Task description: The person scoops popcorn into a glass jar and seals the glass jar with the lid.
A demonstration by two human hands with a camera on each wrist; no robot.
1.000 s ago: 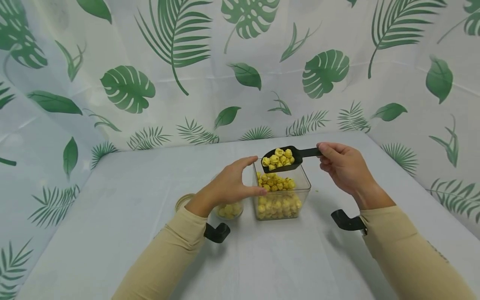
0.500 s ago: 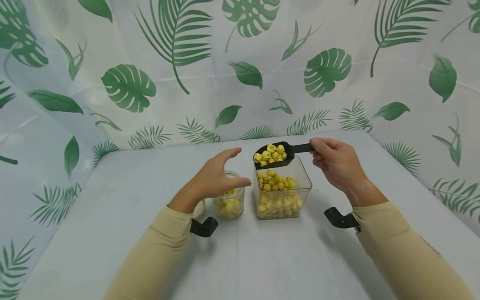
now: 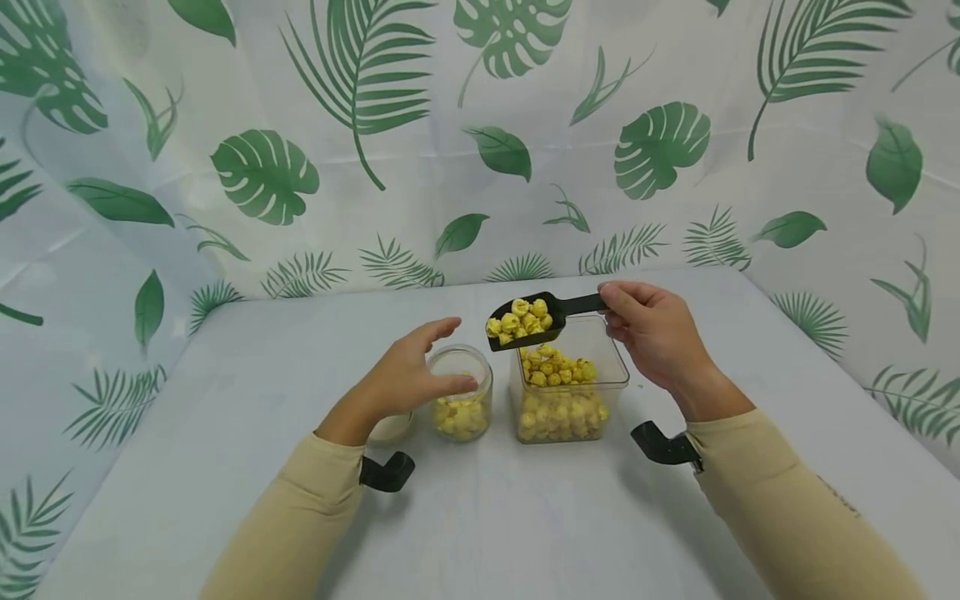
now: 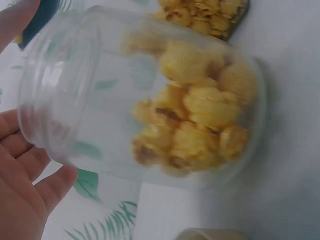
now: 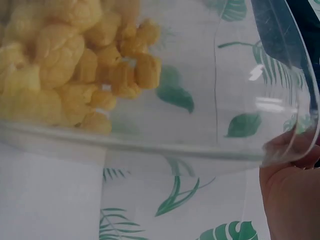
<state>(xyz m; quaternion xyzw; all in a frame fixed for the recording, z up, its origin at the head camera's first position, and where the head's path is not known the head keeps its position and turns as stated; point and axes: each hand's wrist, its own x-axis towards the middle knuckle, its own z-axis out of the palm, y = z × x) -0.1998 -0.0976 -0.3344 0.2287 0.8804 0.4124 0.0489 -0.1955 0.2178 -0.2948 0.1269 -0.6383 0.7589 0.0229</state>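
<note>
Scoop [image 3: 525, 320] moves left off the tub [image 3: 570, 392] toward our jar [image 3: 461, 392]; right hand [image 3: 652, 333] pinches its handle, left hand [image 3: 401, 379] slides back, fingers loose beside the jar.

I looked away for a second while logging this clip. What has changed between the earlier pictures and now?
The right hand, gripping the scoop full of yellow puffs, carried it leftward off the square container toward the round jar. The left hand left the container's side and came to the jar's rim. The scoop stayed loaded; both containers stayed put.
</note>
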